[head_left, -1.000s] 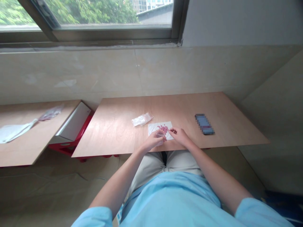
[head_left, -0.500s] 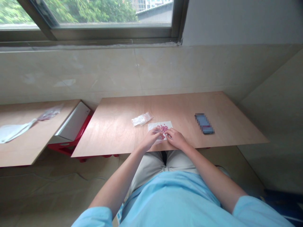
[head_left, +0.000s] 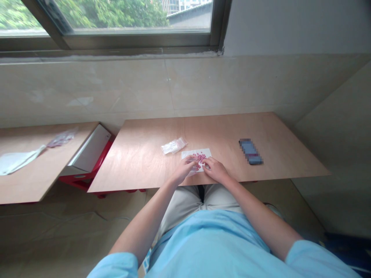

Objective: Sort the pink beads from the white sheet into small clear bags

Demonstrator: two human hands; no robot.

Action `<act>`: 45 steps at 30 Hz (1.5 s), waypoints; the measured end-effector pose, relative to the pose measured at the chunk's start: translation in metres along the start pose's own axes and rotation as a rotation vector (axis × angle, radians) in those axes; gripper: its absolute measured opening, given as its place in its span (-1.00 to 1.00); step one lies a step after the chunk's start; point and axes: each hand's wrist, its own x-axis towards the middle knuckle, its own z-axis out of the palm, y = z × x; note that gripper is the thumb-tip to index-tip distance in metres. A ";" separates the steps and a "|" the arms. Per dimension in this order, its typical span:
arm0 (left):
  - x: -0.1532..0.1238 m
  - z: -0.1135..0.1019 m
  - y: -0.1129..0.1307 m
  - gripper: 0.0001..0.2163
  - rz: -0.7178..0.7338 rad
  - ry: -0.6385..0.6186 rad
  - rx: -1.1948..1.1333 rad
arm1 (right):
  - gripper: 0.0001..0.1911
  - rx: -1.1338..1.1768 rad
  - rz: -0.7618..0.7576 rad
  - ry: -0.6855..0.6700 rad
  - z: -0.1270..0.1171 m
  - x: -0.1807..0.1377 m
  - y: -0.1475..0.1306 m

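Small pink-red beads [head_left: 201,156] lie scattered on a white sheet of paper [head_left: 206,151] near the front edge of the table. My left hand [head_left: 185,168] is at the left side of the paper, its fingers curled around what looks like a clear plastic bag [head_left: 192,174], with some pinkish pieces by the fingertips. Across from it, my right hand [head_left: 215,169] rests at the right side of the paper, thumb and fingers drawn together beside the beads. Whatever sits between those fingertips is too small to make out.
A clear bag with white contents [head_left: 174,146] lies behind the paper. A blurred-out phone [head_left: 251,151] lies to the right on the wooden table [head_left: 139,154]. A second table [head_left: 17,189] at the left bears white cloth [head_left: 20,160] and a plastic bag [head_left: 61,138].
My right hand's fingertips have shifted slightly right, away from the left hand. My left hand's fingers have moved a little; the rest looks the same.
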 end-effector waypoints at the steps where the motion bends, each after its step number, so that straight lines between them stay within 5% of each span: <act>1: 0.000 0.000 0.000 -0.67 0.001 -0.001 -0.001 | -0.80 -0.001 -0.002 -0.006 0.000 0.000 0.000; 9: 0.000 0.001 0.002 -0.68 -0.008 0.004 0.027 | -0.89 0.073 0.002 0.004 -0.003 0.000 -0.002; 17: -0.007 0.009 0.006 -0.67 -0.120 -0.051 0.086 | -0.69 0.636 0.235 0.258 -0.019 0.015 0.003; 21: -0.009 0.012 0.001 -0.70 -0.099 -0.117 0.114 | -0.66 0.764 0.217 0.280 -0.033 0.019 -0.016; 27: -0.010 0.013 0.001 -0.62 -0.032 -0.182 0.097 | -0.78 0.647 0.020 0.025 -0.039 0.017 -0.043; 36: -0.012 0.013 0.010 -0.71 -0.088 -0.117 0.108 | -0.83 0.195 0.133 0.035 -0.019 0.003 0.004; 41: -0.007 0.000 0.010 -0.69 -0.028 -0.060 0.097 | -0.77 0.023 0.123 0.001 -0.006 0.002 0.000; 45: 0.000 -0.011 0.010 -0.70 0.047 0.113 0.109 | -0.70 -0.061 0.064 -0.004 -0.003 -0.001 -0.006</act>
